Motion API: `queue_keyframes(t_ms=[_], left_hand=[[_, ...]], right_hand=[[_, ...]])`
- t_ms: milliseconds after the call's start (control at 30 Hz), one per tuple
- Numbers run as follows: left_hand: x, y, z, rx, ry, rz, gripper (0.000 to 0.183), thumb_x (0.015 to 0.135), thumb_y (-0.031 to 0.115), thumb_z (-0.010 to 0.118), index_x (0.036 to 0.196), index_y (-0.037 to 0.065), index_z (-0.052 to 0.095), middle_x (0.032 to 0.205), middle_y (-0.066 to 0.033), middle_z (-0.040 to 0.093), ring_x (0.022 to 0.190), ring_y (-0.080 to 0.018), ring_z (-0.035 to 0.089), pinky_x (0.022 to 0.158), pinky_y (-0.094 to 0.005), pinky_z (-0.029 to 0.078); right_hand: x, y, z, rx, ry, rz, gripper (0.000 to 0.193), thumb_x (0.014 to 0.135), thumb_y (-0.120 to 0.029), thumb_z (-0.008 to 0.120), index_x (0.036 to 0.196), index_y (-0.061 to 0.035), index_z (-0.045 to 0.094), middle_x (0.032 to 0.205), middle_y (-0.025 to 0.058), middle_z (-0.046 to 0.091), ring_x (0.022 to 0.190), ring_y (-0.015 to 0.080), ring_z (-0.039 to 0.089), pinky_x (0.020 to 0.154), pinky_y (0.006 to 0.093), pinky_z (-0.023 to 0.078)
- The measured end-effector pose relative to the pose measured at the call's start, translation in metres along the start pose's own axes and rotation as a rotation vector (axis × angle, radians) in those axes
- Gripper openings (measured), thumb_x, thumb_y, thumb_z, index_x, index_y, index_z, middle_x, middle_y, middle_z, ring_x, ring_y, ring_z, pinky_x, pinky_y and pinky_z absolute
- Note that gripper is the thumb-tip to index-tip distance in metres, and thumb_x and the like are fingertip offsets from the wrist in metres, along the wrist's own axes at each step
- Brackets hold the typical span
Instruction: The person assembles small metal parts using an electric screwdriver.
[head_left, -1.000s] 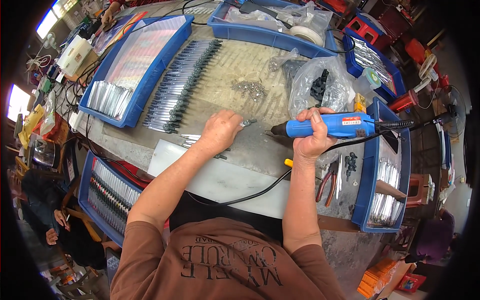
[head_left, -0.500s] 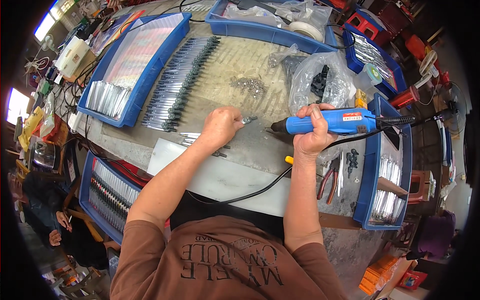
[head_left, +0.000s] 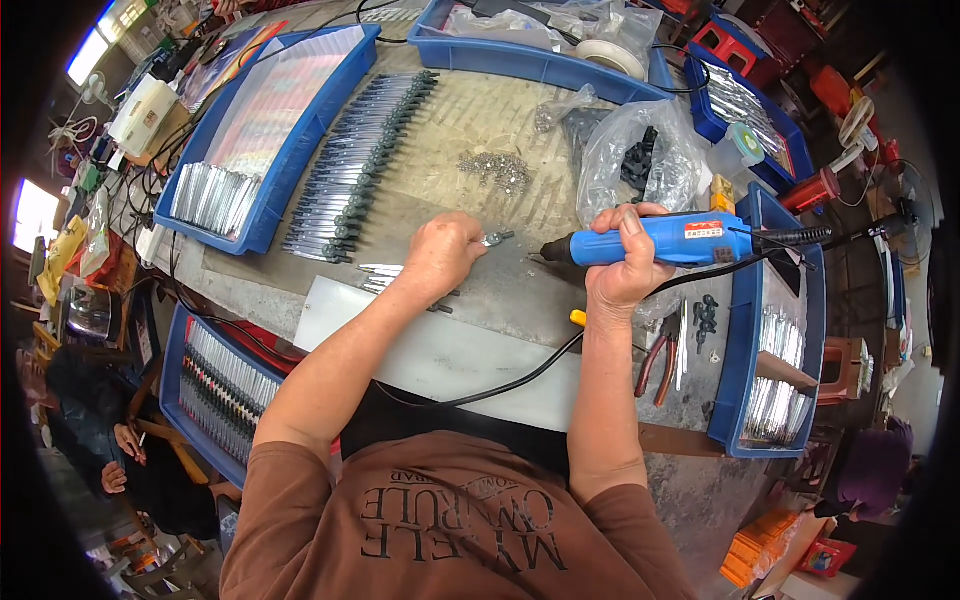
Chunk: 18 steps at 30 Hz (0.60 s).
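My left hand (head_left: pixel 441 252) is closed on a slim pen-like piece (head_left: pixel 497 238); its silvery part and dark end stick out to the right of my fingers. My right hand (head_left: pixel 626 255) grips a blue electric screwdriver (head_left: pixel 665 243), held level with its black nose pointing left. A gap lies between the screwdriver's bit and the pen-like piece. Beyond my left hand runs a long row of similar pen-like pieces (head_left: pixel 352 170) with dark ends. A few more slim silver pieces (head_left: pixel 380 272) lie beside my left wrist. Small metal parts (head_left: pixel 497 172) form a loose pile farther back.
Blue trays stand at the far left (head_left: pixel 262 225), the back (head_left: pixel 530 68) and the right (head_left: pixel 735 400). A plastic bag with black parts (head_left: pixel 640 165) sits behind the screwdriver. Red-handled pliers (head_left: pixel 655 370) and a black cable (head_left: pixel 480 398) lie close by. Another person's hands (head_left: pixel 128 440) show at lower left.
Almost nothing differs. The screwdriver has shifted very slightly left and up in my right hand; my left hand stays in place with the pen-like piece.
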<state>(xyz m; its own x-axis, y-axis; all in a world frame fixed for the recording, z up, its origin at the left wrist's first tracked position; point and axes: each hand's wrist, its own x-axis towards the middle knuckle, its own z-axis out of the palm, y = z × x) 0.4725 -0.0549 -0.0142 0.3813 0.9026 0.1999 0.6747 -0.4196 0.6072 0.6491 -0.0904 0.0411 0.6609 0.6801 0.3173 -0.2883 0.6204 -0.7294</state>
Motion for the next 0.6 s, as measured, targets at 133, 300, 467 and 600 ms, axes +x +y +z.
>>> queue_keyframes(t_ms=[133, 300, 467, 600], left_hand=[[-0.0018, -0.0034, 0.0017, 0.048, 0.080, 0.140, 0.013, 0.068, 0.008, 0.065, 0.076, 0.001, 0.057, 0.075, -0.0121, 0.056, 0.072, -0.0295, 0.055, 0.064, -0.0357, 0.044], [-0.0010, -0.0087, 0.0025, -0.030, 0.135, 0.152, 0.012, 0.069, 0.006, 0.063, 0.076, 0.000, 0.056, 0.074, -0.0127, 0.055, 0.072, -0.0301, 0.054, 0.062, -0.0355, 0.044], [-0.0023, -0.0052, 0.0011, -0.027, 0.143, 0.175, 0.011, 0.069, 0.004, 0.063, 0.075, 0.000, 0.055, 0.073, -0.0127, 0.055, 0.071, -0.0298, 0.054, 0.062, -0.0353, 0.044], [-0.0033, -0.0053, 0.0046, 0.008, 0.126, 0.172, 0.012, 0.068, 0.004, 0.064, 0.076, 0.000, 0.055, 0.073, -0.0124, 0.055, 0.071, -0.0294, 0.054, 0.063, -0.0346, 0.044]], right_hand=[[-0.0005, -0.0007, 0.0004, -0.004, -0.012, 0.005, 0.029, 0.068, -0.005, 0.056, 0.092, 0.0051, 0.043, 0.067, 0.0103, 0.049, 0.054, 0.0193, 0.051, 0.055, 0.0313, 0.044], [-0.0004, -0.0025, -0.0006, -0.008, -0.003, 0.023, 0.030, 0.068, -0.005, 0.056, 0.093, 0.0049, 0.042, 0.067, 0.0101, 0.049, 0.055, 0.0191, 0.051, 0.056, 0.0315, 0.044], [-0.0005, -0.0020, -0.0010, -0.001, -0.006, 0.027, 0.031, 0.067, -0.005, 0.057, 0.093, 0.0043, 0.043, 0.068, 0.0102, 0.049, 0.055, 0.0190, 0.051, 0.056, 0.0318, 0.044], [-0.0007, -0.0033, -0.0004, 0.021, -0.005, 0.034, 0.031, 0.067, -0.006, 0.057, 0.093, 0.0039, 0.043, 0.069, 0.0105, 0.049, 0.055, 0.0191, 0.051, 0.056, 0.0318, 0.044]])
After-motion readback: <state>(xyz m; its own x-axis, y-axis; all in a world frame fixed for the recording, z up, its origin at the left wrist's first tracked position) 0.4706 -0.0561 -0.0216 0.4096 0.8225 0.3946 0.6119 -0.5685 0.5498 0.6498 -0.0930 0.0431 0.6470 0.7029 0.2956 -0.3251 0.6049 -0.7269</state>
